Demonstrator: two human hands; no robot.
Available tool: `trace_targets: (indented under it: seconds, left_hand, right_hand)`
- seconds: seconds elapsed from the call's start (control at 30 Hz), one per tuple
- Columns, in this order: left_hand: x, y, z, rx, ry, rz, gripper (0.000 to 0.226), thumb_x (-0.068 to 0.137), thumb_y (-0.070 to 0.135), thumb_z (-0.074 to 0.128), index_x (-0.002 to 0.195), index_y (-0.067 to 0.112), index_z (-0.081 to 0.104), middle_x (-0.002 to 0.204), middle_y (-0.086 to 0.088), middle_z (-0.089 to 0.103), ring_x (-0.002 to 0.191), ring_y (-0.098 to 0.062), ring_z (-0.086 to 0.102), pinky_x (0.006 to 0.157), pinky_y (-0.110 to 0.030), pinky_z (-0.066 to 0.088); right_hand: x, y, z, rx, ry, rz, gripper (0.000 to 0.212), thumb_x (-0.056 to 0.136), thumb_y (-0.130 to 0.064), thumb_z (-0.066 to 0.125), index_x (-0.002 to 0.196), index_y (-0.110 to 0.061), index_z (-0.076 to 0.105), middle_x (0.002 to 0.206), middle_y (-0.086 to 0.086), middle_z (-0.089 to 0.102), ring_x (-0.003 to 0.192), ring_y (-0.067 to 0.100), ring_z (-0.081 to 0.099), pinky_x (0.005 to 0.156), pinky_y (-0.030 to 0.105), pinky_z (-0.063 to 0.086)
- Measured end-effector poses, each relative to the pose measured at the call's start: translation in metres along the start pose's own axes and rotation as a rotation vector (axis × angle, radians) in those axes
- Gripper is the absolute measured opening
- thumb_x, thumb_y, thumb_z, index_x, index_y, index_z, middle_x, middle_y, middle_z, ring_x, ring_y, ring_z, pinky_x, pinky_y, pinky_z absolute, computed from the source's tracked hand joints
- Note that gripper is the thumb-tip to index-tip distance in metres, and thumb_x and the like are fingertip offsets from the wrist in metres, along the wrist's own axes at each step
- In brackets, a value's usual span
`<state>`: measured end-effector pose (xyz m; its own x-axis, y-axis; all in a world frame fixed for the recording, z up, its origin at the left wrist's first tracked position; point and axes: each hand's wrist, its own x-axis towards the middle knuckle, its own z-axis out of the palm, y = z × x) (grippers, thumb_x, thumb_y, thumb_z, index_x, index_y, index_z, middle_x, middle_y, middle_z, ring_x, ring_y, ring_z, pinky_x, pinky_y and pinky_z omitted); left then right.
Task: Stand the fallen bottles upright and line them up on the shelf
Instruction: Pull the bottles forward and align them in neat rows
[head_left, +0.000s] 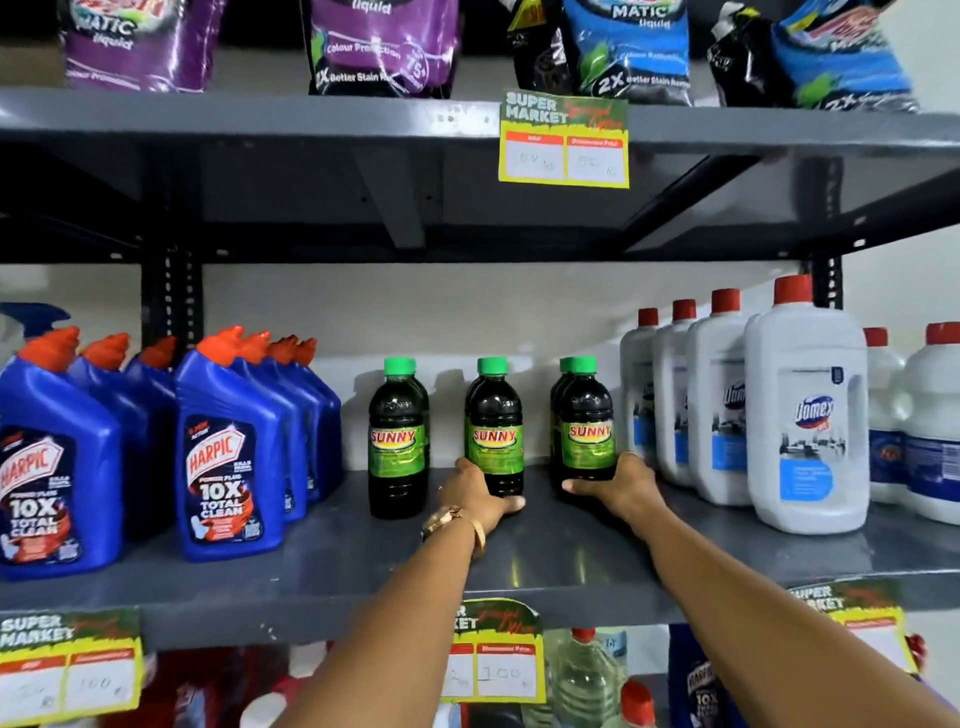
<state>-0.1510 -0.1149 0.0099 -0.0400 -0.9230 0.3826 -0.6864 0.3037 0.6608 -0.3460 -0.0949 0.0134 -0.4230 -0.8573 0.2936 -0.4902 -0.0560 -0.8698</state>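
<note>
On the middle shelf (519, 566), between blue toilet-cleaner bottles (228, 457) and white bleach jugs (805, 415), dark green-capped bottles stand upright in three short files. Left hand (480, 493) wraps the base of the centre bottle (494, 431); right hand (626, 483) wraps the base of the right bottle (587, 426), fingers curled closed on each. Likely full, so fairly heavy; rigid smooth plastic, label area slick. Low grip suits sliding; for lifting, hold mid-body.

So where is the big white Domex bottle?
The front Domex bottle stands upright on the right of the middle shelf, just right of the right hand.
</note>
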Motion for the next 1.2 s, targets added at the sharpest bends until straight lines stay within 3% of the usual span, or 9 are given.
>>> trace_targets:
  seconds: [0.17,0.47,1.0,1.1,1.2]
  left_hand:
    - [0.000,-0.003,-0.001,-0.024,-0.014,0.020,0.074,0.070,0.037,0.082,0.119,0.001,0.041,0.125,-0.020,0.058,0.117,-0.037,0.054,0.098,-0.044,0.046]
    - [0.002,-0.003,0.002,-0.011,-0.030,0.029,0.072,0.073,0.037,0.080,0.122,0.002,0.042,0.125,-0.018,0.059,0.117,-0.036,0.054,0.098,-0.044,0.046]
    - [-0.005,0.002,0.000,-0.026,-0.036,-0.019,0.069,0.075,0.033,0.079,0.121,0.001,0.039,0.124,-0.020,0.058,0.118,-0.037,0.052,0.100,-0.047,0.044]
    - [-0.007,0.003,-0.003,-0.016,-0.044,-0.026,0.071,0.075,0.034,0.079,0.122,0.000,0.037,0.125,-0.020,0.057,0.119,-0.038,0.051,0.100,-0.047,0.044]
    - [-0.010,0.005,-0.005,-0.011,-0.053,-0.037,0.075,0.075,0.034,0.079,0.124,-0.002,0.036,0.127,-0.021,0.056,0.121,-0.039,0.050,0.101,-0.047,0.043]
  right_hand:
    - [-0.004,0.002,-0.002,-0.014,0.012,-0.025,0.069,0.059,-0.030,0.091,0.119,-0.005,0.065,0.115,0.014,0.069,0.107,0.028,0.064,0.083,0.023,0.044]
    - [-0.004,0.002,0.001,-0.085,0.040,-0.035,0.074,0.061,-0.035,0.089,0.120,-0.003,0.059,0.119,0.017,0.066,0.110,0.032,0.062,0.093,0.035,0.051]
    - [-0.013,-0.003,-0.005,-0.081,0.003,-0.007,0.078,0.064,-0.037,0.087,0.124,0.000,0.054,0.126,0.019,0.061,0.116,0.034,0.058,0.096,0.036,0.049]
    - [-0.029,-0.017,-0.008,-0.031,0.125,-0.057,0.085,0.063,-0.039,0.087,0.125,0.004,0.049,0.127,0.022,0.059,0.117,0.035,0.057,0.094,0.039,0.049]
    - [-0.058,-0.042,-0.024,0.191,0.257,-0.220,0.095,0.069,-0.041,0.082,0.142,0.000,0.038,0.143,0.019,0.049,0.132,0.032,0.047,0.108,0.042,0.041]
